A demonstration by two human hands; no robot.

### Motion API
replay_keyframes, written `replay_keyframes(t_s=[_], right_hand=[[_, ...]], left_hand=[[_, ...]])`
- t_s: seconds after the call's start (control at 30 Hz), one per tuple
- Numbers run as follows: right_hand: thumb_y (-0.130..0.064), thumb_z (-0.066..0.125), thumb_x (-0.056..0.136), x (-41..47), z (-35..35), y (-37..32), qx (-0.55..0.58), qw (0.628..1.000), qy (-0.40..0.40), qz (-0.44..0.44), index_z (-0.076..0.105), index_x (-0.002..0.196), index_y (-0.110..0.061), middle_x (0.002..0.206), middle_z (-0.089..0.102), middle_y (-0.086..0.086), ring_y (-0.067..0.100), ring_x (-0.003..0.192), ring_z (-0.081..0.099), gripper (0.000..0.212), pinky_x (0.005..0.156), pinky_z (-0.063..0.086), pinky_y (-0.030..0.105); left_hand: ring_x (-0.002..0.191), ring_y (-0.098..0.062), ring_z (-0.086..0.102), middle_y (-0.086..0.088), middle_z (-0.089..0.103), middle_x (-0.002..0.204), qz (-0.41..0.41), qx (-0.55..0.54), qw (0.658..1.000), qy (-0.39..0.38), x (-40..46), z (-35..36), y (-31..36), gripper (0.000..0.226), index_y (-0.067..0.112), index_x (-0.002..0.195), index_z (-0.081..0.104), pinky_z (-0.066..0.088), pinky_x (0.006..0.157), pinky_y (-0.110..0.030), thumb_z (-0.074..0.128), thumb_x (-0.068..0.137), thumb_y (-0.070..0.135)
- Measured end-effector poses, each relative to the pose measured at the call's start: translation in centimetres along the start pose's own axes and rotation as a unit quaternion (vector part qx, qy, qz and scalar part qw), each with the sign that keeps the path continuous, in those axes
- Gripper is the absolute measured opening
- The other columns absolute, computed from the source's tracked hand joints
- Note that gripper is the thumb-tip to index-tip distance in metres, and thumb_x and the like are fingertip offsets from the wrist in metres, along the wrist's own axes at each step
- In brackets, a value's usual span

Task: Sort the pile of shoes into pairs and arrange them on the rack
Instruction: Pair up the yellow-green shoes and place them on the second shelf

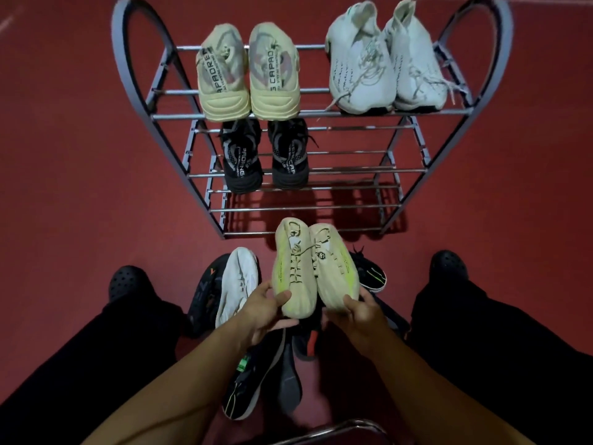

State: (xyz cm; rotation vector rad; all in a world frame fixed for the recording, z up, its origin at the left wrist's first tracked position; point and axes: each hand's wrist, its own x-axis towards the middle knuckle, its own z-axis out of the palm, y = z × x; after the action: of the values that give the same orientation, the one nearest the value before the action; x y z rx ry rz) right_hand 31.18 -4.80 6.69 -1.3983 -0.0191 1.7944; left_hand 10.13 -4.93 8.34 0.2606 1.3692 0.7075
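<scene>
I hold two cream sneakers with neon-yellow sides side by side above the pile. My left hand [266,311] grips the toe of the left cream shoe [293,268]; my right hand [354,311] grips the toe of the right cream shoe [332,264]. The metal shoe rack [288,115] stands ahead. Its top shelf carries a beige pair [250,72] on the left and a white knit pair [385,59] on the right. A black pair [264,155] sits on the second shelf at the left. The pile on the floor holds a white shoe [239,284] and several black shoes [256,377].
Red floor surrounds the rack. My legs in dark trousers and black clogs [130,282] flank the pile on both sides. A black shoe with a green stripe [369,273] lies right of the held pair. A chrome tube [337,428] curves at the bottom edge.
</scene>
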Motion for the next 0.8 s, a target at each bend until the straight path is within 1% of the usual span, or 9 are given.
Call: replay_keyframes(t_s=[0.13,0.2,0.27,0.37,0.43,0.53,0.6,0.73,0.8], right_hand=[[0.002,0.047,0.099,-2.7,-1.1,-1.8,0.015,0.998,0.023,-0.05,0.048,0.135,-0.023,0.134,0.054,0.016,0.038,0.102,0.064,0.044,0.061,0.06,0.039],[0.001,0.048,0.099,-4.3,-1.6,-3.1,0.023,0.997,0.014,-0.067,0.05,0.13,-0.026,0.133,0.057,0.012,0.034,0.106,0.064,0.041,0.063,0.059,0.038],[-0.001,0.05,0.099,-5.9,-2.0,-4.5,0.028,0.996,-0.016,-0.082,0.053,0.126,-0.029,0.132,0.06,0.009,0.031,0.111,0.064,0.04,0.067,0.059,0.038],[-0.003,0.052,0.098,-7.8,-2.2,-6.4,0.024,0.994,-0.037,-0.099,0.055,0.124,-0.032,0.127,0.065,0.008,0.029,0.11,0.067,0.038,0.07,0.059,0.036],[-0.002,0.053,0.098,-8.5,-2.0,-7.4,0.028,0.992,-0.045,-0.112,0.056,0.123,-0.032,0.125,0.066,0.007,0.029,0.109,0.067,0.039,0.071,0.06,0.039],[-0.002,0.053,0.098,-9.4,-1.6,-8.6,0.033,0.989,-0.063,-0.128,0.052,0.128,-0.031,0.126,0.064,0.006,0.031,0.113,0.065,0.042,0.082,0.059,0.049],[-0.003,0.054,0.098,-9.7,-1.2,-9.6,0.027,0.988,-0.069,-0.136,0.049,0.132,-0.028,0.13,0.062,0.007,0.03,0.114,0.064,0.042,0.086,0.057,0.047],[-0.005,0.051,0.1,-9.4,-0.1,-11.6,0.032,0.986,-0.082,-0.141,0.049,0.136,-0.011,0.132,0.061,0.015,0.031,0.116,0.063,0.037,0.083,0.057,0.039],[-0.004,0.051,0.1,-8.8,0.4,-12.5,0.035,0.985,-0.085,-0.145,0.049,0.136,-0.009,0.13,0.062,0.016,0.031,0.115,0.063,0.037,0.081,0.058,0.038]], left_hand=[[0.096,-0.032,0.075,-0.015,0.071,0.122,0.014,0.004,0.999,-0.032,-2.1,2.9,1.3,0.032,0.008,0.129,0.056,0.063,0.069,-0.04,0.064,0.098,0.011],[0.095,-0.031,0.076,-0.015,0.072,0.121,0.033,0.016,0.998,-0.053,-3.4,4.1,1.9,0.03,0.008,0.128,0.057,0.062,0.067,-0.039,0.063,0.098,0.011],[0.093,-0.032,0.076,-0.015,0.071,0.122,0.061,0.031,0.996,-0.062,-4.8,5.3,2.5,0.029,0.01,0.127,0.057,0.062,0.066,-0.039,0.062,0.099,0.01],[0.101,-0.037,0.073,-0.017,0.069,0.125,0.112,0.049,0.99,-0.066,-6.6,6.8,3.3,0.035,0.011,0.132,0.054,0.063,0.069,-0.042,0.063,0.098,0.009],[0.106,-0.038,0.071,-0.015,0.069,0.125,0.14,0.056,0.986,-0.071,-7.7,7.6,3.8,0.037,0.012,0.134,0.053,0.063,0.073,-0.045,0.064,0.098,0.011],[0.1,-0.033,0.075,-0.009,0.076,0.114,0.17,0.071,0.98,-0.076,-8.8,8.2,4.8,0.036,0.015,0.132,0.056,0.063,0.071,-0.042,0.066,0.097,0.016],[0.097,-0.029,0.076,-0.004,0.078,0.108,0.182,0.08,0.977,-0.081,-9.3,8.6,5.7,0.035,0.019,0.131,0.058,0.062,0.069,-0.038,0.067,0.097,0.018],[0.099,-0.028,0.076,-0.005,0.077,0.111,0.184,0.072,0.978,-0.074,-8.8,9.8,7.5,0.036,0.02,0.132,0.059,0.062,0.072,-0.04,0.067,0.097,0.017],[0.097,-0.028,0.076,-0.006,0.078,0.11,0.181,0.066,0.979,-0.066,-8.0,10.5,8.4,0.036,0.019,0.132,0.059,0.062,0.071,-0.039,0.067,0.097,0.016]])
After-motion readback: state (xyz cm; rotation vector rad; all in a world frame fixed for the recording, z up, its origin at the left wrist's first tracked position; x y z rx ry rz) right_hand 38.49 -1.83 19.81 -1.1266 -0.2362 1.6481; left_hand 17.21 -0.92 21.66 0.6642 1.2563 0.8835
